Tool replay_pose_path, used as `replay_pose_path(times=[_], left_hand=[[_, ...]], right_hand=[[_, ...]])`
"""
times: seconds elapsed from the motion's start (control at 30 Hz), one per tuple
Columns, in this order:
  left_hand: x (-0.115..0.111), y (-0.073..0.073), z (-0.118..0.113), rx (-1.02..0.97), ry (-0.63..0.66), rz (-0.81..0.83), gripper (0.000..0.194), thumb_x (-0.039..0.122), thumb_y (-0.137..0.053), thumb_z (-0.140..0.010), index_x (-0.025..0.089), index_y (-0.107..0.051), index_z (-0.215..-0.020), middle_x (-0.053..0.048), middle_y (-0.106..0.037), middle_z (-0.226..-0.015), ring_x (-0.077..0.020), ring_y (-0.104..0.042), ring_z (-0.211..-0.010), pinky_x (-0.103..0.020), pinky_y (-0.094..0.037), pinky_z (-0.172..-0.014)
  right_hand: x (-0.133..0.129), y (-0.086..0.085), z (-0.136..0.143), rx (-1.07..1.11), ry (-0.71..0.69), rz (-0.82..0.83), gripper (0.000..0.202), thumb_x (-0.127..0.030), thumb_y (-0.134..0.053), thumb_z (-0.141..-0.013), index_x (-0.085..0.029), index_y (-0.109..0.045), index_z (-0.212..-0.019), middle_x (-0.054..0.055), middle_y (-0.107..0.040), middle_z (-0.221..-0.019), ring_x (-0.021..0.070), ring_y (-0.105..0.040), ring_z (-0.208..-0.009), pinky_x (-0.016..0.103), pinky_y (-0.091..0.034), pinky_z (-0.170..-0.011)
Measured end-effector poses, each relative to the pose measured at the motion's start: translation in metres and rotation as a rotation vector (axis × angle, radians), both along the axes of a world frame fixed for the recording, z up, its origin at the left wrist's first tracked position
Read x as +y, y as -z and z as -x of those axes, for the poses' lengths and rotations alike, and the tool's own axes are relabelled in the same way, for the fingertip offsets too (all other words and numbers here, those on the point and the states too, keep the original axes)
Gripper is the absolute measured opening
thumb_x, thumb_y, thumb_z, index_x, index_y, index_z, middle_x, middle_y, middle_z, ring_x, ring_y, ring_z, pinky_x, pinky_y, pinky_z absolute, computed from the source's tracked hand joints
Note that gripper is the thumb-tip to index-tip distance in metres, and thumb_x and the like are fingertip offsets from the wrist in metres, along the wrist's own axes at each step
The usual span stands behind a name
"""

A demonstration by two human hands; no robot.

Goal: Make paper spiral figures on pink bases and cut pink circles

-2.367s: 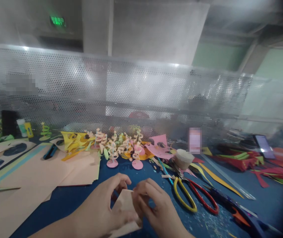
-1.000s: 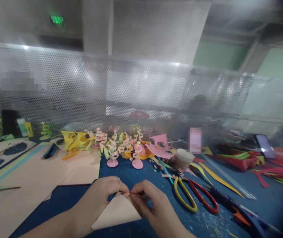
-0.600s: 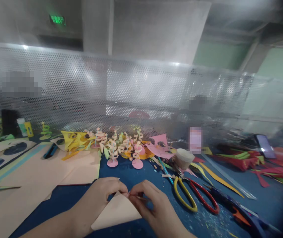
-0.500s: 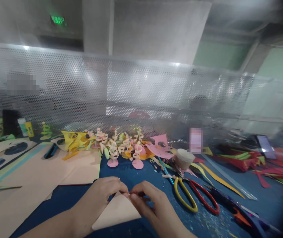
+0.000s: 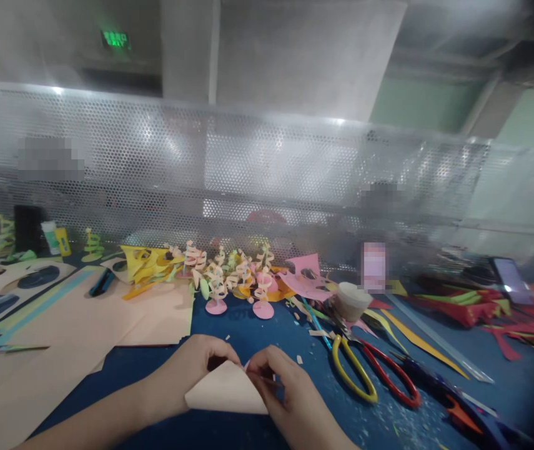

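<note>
A folded piece of pale peach paper (image 5: 228, 390) is held between my two hands above the blue table. My left hand (image 5: 196, 369) grips its upper left edge, the fingertips partly hidden behind the paper. With fingers pinched at the paper's top corner and right edge, my right hand (image 5: 285, 387) closes on it from the other side. The fingertips of both hands nearly meet at the top corner. Just beyond stand several paper spirals on round pink bases (image 5: 263, 309).
Scissors with one yellow and one red handle (image 5: 355, 369) lie to the right, near a paper cup (image 5: 351, 301) and a blue glue gun (image 5: 440, 387). Large peach sheets (image 5: 74, 331) cover the left side. A perforated metal screen (image 5: 154, 169) stands behind.
The folded paper has turned slightly in my hands, its lower edge now more level. My hands stay close together on it. The view has shifted a little.
</note>
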State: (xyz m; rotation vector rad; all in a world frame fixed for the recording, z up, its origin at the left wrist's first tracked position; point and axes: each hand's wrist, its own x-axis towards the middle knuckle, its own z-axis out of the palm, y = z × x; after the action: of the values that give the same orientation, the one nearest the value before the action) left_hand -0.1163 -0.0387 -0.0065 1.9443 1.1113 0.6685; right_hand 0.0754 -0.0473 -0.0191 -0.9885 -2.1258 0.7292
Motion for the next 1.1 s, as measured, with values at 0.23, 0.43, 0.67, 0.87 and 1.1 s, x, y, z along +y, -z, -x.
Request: replay_pose_path(times=[0.23,0.43,0.67,0.87,1.1], left_hand=[[-0.007,-0.011,-0.002,0.064,-0.039,-0.090,0.013,0.025,-0.064,-0.065,0.016,-0.069,-0.074,-0.001,-0.066,-0.071,-0.0164,-0.059,-0.067,-0.019,-0.040,-0.058],[-0.006,-0.024,0.000,0.145,0.014,-0.174,0.013,0.019,-0.062,-0.066,0.018,-0.070,-0.077,-0.001,-0.066,-0.072,-0.0155,-0.059,-0.068,-0.019,-0.039,-0.061],[-0.008,-0.020,-0.003,-0.080,-0.022,0.175,0.014,0.020,-0.060,-0.065,0.016,-0.068,-0.076,0.000,-0.066,-0.068,-0.0148,-0.058,-0.062,-0.018,-0.038,-0.054],[-0.009,-0.021,-0.003,-0.006,-0.071,0.113,0.014,0.022,-0.061,-0.066,0.016,-0.070,-0.074,0.001,-0.065,-0.066,-0.0144,-0.058,-0.062,-0.018,-0.038,-0.053],[-0.012,-0.030,-0.005,0.196,-0.026,-0.214,0.014,0.024,-0.059,-0.074,0.018,-0.071,-0.075,-0.001,-0.066,-0.069,-0.0136,-0.058,-0.064,-0.018,-0.039,-0.057]], right_hand=[[0.001,-0.002,0.003,0.049,0.012,0.187,0.016,-0.028,-0.045,-0.081,-0.017,-0.054,-0.073,0.001,-0.054,-0.066,0.0135,-0.049,-0.062,0.021,-0.036,-0.055],[0.005,0.001,0.002,0.087,-0.043,0.238,0.026,-0.036,-0.043,-0.082,-0.015,-0.054,-0.072,0.001,-0.052,-0.064,0.0128,-0.046,-0.059,0.021,-0.034,-0.052],[0.003,0.004,0.001,0.067,-0.036,0.113,0.014,-0.022,-0.044,-0.078,-0.016,-0.056,-0.073,0.003,-0.059,-0.070,0.0138,-0.052,-0.064,0.022,-0.039,-0.057],[0.001,0.002,0.004,0.099,-0.032,0.131,0.013,-0.025,-0.046,-0.078,-0.017,-0.054,-0.072,0.002,-0.056,-0.067,0.0135,-0.051,-0.062,0.022,-0.039,-0.056],[0.002,0.002,0.003,0.145,-0.081,0.265,0.026,-0.038,-0.045,-0.082,-0.016,-0.050,-0.069,-0.002,-0.045,-0.059,0.0105,-0.041,-0.055,0.020,-0.033,-0.051]])
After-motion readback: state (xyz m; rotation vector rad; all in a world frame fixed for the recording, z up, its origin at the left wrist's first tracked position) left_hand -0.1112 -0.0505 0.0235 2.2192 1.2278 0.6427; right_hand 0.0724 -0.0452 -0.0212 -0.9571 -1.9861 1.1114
